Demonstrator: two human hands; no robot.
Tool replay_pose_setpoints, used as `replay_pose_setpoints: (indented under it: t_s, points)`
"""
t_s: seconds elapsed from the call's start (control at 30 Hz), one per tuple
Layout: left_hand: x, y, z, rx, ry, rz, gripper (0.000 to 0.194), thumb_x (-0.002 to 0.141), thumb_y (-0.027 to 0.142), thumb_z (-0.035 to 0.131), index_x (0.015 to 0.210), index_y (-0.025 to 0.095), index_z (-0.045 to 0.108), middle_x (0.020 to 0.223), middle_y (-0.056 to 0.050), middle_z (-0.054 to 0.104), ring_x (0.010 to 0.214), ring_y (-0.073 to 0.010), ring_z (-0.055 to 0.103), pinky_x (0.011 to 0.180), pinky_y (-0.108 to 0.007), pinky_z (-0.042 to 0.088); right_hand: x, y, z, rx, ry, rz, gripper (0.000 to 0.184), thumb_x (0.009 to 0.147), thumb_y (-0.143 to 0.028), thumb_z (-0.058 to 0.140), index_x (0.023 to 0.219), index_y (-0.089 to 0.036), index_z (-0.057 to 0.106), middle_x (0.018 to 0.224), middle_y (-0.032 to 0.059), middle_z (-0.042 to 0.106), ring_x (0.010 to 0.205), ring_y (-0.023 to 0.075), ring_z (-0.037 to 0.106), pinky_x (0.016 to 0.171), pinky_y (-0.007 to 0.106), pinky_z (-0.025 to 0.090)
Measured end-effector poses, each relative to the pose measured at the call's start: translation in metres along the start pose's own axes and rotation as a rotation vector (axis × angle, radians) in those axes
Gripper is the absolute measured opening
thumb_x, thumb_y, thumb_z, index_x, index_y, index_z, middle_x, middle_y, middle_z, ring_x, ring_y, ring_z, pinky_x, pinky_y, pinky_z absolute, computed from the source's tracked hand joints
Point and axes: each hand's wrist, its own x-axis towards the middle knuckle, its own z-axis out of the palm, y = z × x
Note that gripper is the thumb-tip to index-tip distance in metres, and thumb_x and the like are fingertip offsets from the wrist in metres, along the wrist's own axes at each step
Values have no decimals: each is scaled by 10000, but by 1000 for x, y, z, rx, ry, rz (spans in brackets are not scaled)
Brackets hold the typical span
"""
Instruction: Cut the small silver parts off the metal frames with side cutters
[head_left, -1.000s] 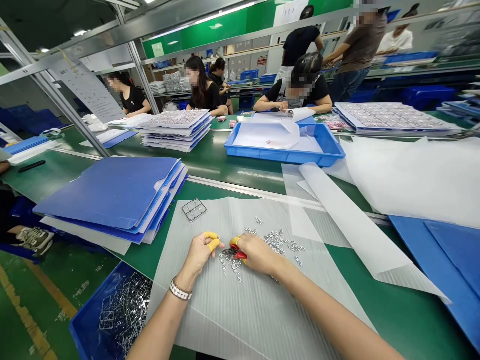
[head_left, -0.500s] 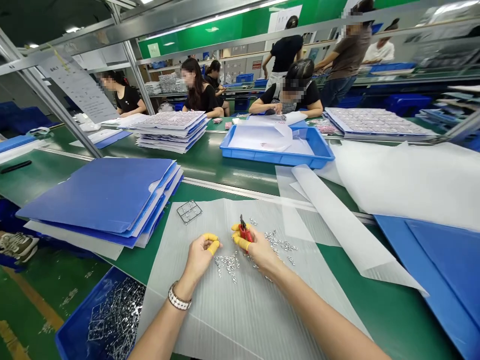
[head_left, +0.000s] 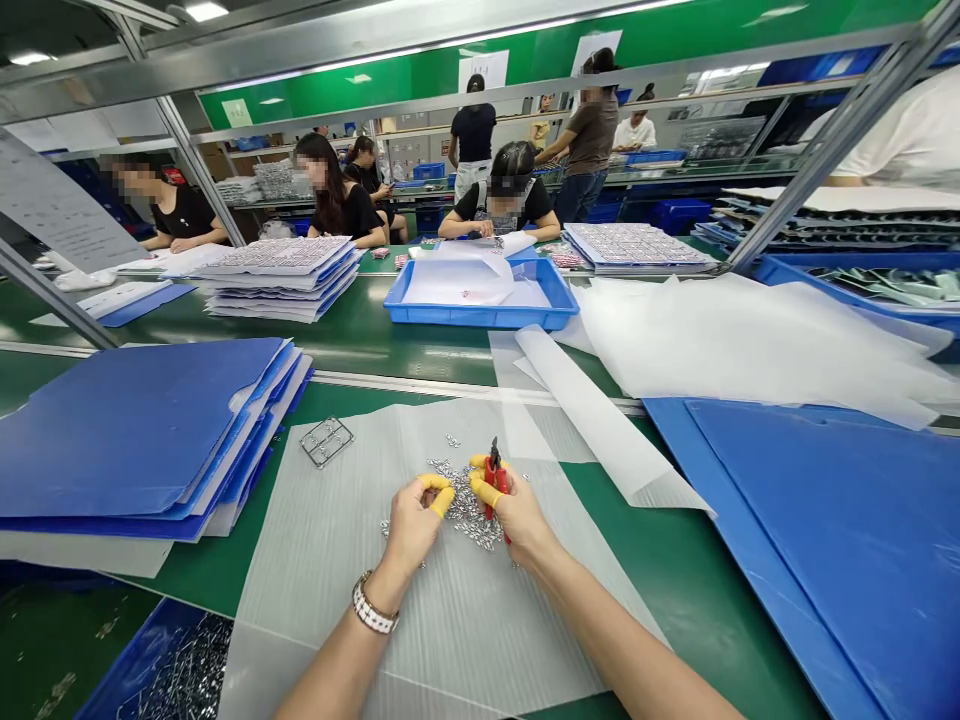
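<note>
My left hand (head_left: 411, 525), with yellow finger cots on thumb and fingertips, is closed in a pinch at the left edge of a pile of small shiny silver parts (head_left: 471, 525). Whatever sits between those fingertips is too small to make out. Red-handled nippers (head_left: 494, 456) are held in my right hand (head_left: 521, 512), jaws pointing up and away; yellow cots cover its fingers too. The pile lies between both hands on a translucent white foam sheet (head_left: 300, 570). Farther left on this sheet rests a dark rectangular sprue frame (head_left: 327, 442) with small parts inside.
Blue plastic sheets (head_left: 142, 420) are stacked on the left, others (head_left: 825, 500) on the right. A rolled foam sheet (head_left: 600, 410) lies ahead. Beyond stands a blue tray (head_left: 480, 316). A bin of metallic frames (head_left: 180, 670) sits below left. Co-workers sit across the bench.
The view has swung right, so the bench appears shifted left. The silver parts, earlier in scattered groups, now form a denser pile between my hands. The nippers stay in my right hand.
</note>
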Motion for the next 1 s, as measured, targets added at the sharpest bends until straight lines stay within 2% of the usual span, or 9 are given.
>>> replay_pose_setpoints:
  t_s: [0.13,0.3,0.47,0.57,0.8,0.9,1.0]
  points:
    - [-3,10,11,56,-66,63,125,717,290,636,739,187,705,749,-38,662,692,-163,548,657,-272,420,-3,3,-7,28,57,-21,420,661,-383,690,999,-189,534,726,-22,545,501,95,410,475,247,315]
    - [-4,15,24,49,-53,110,184,737,293,628,878,212,713,845,-52,663,751,-175,550,700,-289,426,-9,5,-9,41,97,-49,439,658,-385,694,1023,-199,535,802,9,583,630,150,524,535,274,398]
    - [-5,4,33,-49,-19,83,202,752,329,613,877,183,675,906,-71,653,803,-185,586,716,-297,467,-14,11,-8,-18,94,-124,408,699,-389,658,1037,-214,512,885,35,607,838,212,587,726,351,479]
    - [-9,1,30,-89,-11,66,213,755,346,610,874,179,665,912,-72,648,816,-184,593,724,-294,477,-16,15,-7,-157,84,-198,381,721,-371,630,1046,-217,504,933,47,611,861,214,591,780,374,482]
    - [-17,2,17,-116,16,59,219,735,359,637,863,183,660,911,-64,630,832,-182,575,719,-278,472,-24,14,1,-406,99,-276,309,764,-331,578,1047,-233,499,929,46,631,803,209,600,738,372,486]
    - [-20,4,12,-136,12,50,208,742,362,631,849,186,655,876,-53,622,802,-168,564,699,-267,463,-25,12,4,-385,85,-258,307,755,-315,586,1038,-233,501,908,37,627,797,202,595,744,368,479]
    - [-20,8,9,-156,-19,17,215,733,370,641,841,185,657,826,-42,628,729,-151,553,633,-251,452,-25,11,5,-230,30,-199,292,734,-321,605,993,-228,505,882,26,614,788,191,590,728,346,482]
